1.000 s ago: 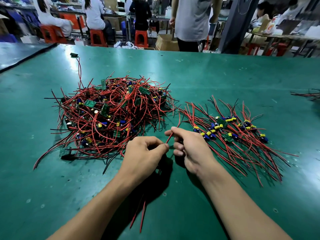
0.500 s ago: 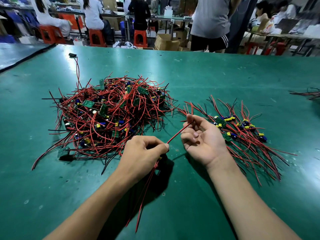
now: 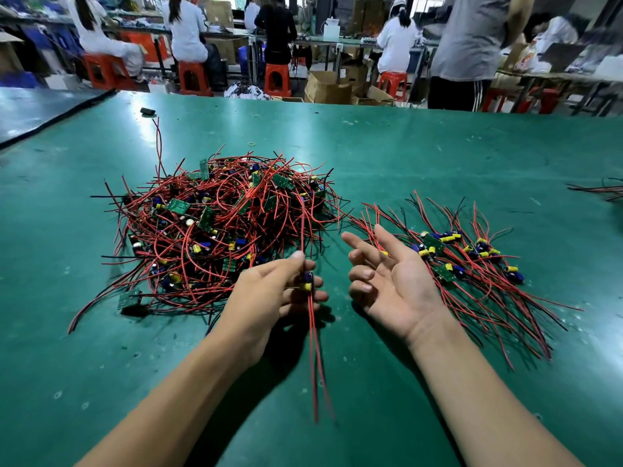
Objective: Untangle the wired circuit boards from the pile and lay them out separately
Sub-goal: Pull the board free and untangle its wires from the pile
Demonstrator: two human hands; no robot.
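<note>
Nearest me, two red leads [image 3: 315,365] trail down over the green counter [image 3: 371,416], their free ends pointing back at the person. Follow them up and they reach the left hand [image 3: 269,294], whose fingers [image 3: 298,257] pinch a small circuit board [image 3: 307,281] — blue and yellow capacitors show between thumb and fingertips. It is held clear of the counter with its long axis running near to far. One more red lead rises from it toward the pile [image 3: 215,230]; whether that lead is free of the tangle I cannot tell. Just beside it the right hand [image 3: 391,281] lies palm up, fingers loose and spread, holding nothing.

The laid-out boards [image 3: 472,261] sit to the right of the held board, just past the open right hand, their leads fanned toward the near right. So the board has to travel rightward, I'd say, and the right hand is the nearer one to that row — a hand-over looks likely, with the leads kept in line with the fan.

The pile itself is behind and left of the left hand. Farther off lie a small black object [image 3: 147,111] and some loose wires [image 3: 603,190] at the right edge. Beyond the counter, people sit on red stools [image 3: 190,79] among cardboard boxes [image 3: 327,87].
</note>
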